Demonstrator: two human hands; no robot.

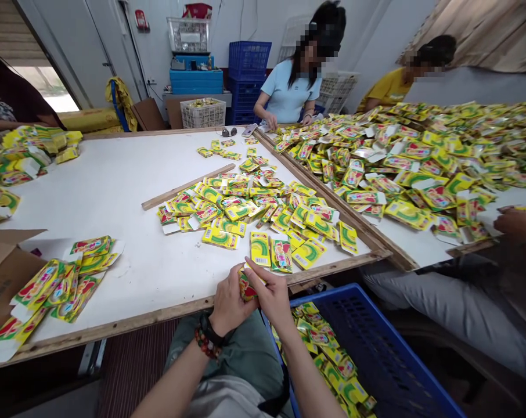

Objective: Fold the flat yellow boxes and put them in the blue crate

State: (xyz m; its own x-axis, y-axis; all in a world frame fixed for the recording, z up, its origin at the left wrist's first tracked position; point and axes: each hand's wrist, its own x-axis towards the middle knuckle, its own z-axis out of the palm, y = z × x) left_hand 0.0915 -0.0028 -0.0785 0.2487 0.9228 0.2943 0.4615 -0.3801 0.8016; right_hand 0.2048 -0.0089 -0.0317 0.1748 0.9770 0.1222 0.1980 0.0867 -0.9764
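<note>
Between both hands, just off the table's front edge, is a small yellow, green and red printed carton [247,285]. My left hand [229,299] wraps around its left side, a bead bracelet and a dark band at the wrist. My right hand [273,293] grips it from the right, fingers over its top end. Much of the carton is hidden by my fingers. Right in front, a yellow carton [260,248] and a red-faced carton [281,254] lie on the white table [150,267], beside a loose pile of similar cartons [232,209].
A blue crate [376,342] with many cartons stands below the table at my right. Wooden strips [188,186] lie on the tabletop. Flatter cartons [62,284] lie at left by a cardboard box [4,278]. Across the table sits a person in light blue [291,87], beside a large carton heap [415,157].
</note>
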